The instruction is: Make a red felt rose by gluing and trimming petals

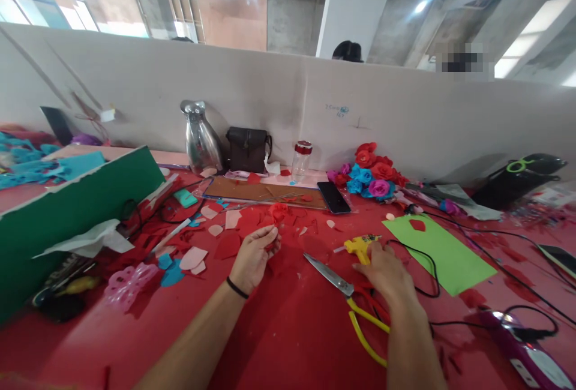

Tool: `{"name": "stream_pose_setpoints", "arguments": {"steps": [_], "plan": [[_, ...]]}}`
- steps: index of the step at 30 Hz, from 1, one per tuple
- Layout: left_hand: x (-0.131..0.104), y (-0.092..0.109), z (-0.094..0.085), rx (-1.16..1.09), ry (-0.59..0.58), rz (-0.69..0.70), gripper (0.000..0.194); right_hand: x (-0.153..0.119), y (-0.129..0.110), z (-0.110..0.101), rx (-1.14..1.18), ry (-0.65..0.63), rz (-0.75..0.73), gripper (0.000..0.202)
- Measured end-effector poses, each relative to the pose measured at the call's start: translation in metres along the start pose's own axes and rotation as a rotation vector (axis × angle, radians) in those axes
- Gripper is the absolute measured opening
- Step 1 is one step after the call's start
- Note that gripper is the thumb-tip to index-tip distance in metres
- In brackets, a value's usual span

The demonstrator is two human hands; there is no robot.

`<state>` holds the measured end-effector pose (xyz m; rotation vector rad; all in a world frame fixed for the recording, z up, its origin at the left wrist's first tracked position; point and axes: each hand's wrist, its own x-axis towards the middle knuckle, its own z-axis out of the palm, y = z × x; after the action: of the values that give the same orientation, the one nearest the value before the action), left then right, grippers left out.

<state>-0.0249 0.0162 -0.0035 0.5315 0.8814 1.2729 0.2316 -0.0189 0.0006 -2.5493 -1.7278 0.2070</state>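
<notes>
My left hand, with a dark band at the wrist, pinches a small red paper flower upright by its base. Over on the right, my right hand has its fingers around the handle of a yellow hot glue gun. The gun's nozzle points right and a stub of glue stick shows at its back. Scissors with yellow handles lie between my hands, partly under my right forearm. Loose red petals and pink petals are scattered left of my left hand.
Behind are a steel jug, a black bag, a glass jar, a phone and finished flowers. A bright green sheet and cables lie right. A green board stands left. A partition runs behind.
</notes>
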Motion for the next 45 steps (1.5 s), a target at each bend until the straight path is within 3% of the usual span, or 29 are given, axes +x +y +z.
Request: {"name": "stream_pose_setpoints", "arguments": {"steps": [6,11,14,16,21,23,25,28,29,31,34,37,39,41,45], "plan": [[0.002,0.003,-0.001,0.071,0.017,0.041,0.021,0.006,-0.001,0.005,0.0,0.023,0.011,0.039],[0.004,0.004,-0.003,0.09,0.03,0.048,0.02,0.009,0.0,0.001,-0.01,0.013,-0.01,0.026],[0.005,0.003,-0.003,0.08,0.043,0.053,0.019,0.005,0.001,0.0,0.068,0.091,0.025,0.03],[0.006,0.002,-0.004,0.061,0.062,0.055,0.021,0.0,0.002,0.001,0.149,0.261,0.024,0.036],[0.006,0.004,-0.004,-0.031,0.032,0.078,0.024,-0.01,0.012,-0.003,0.393,0.993,-0.133,0.046],[0.005,0.005,-0.003,-0.079,0.011,0.115,0.027,-0.012,0.019,-0.014,0.413,1.217,-0.185,0.044],[0.004,0.006,-0.001,-0.122,-0.007,0.163,0.028,-0.014,0.023,-0.03,0.404,1.359,-0.192,0.041],[0.002,0.008,0.002,-0.167,-0.04,0.222,0.027,-0.019,0.02,-0.054,0.526,1.459,-0.154,0.032],[0.001,0.008,0.002,-0.175,-0.049,0.235,0.026,-0.021,0.016,-0.059,0.641,1.44,-0.171,0.028],[0.002,0.008,0.002,-0.176,-0.049,0.247,0.026,-0.025,0.003,-0.06,0.895,1.273,-0.285,0.026],[0.004,0.007,0.0,-0.145,0.027,0.241,0.029,-0.032,-0.025,-0.038,1.11,0.857,-0.497,0.034],[0.005,0.005,-0.001,-0.063,0.128,0.233,0.031,-0.039,-0.054,-0.003,1.229,0.4,-0.576,0.031],[0.004,0.004,0.0,0.011,0.163,0.232,0.031,-0.043,-0.068,0.015,1.284,0.162,-0.643,0.025],[0.001,0.003,0.003,0.077,0.177,0.245,0.029,-0.044,-0.076,0.024,1.288,0.051,-0.68,0.016],[-0.003,0.002,0.006,0.16,0.183,0.257,0.027,-0.043,-0.076,0.024,1.165,0.019,-0.668,0.007]]}}
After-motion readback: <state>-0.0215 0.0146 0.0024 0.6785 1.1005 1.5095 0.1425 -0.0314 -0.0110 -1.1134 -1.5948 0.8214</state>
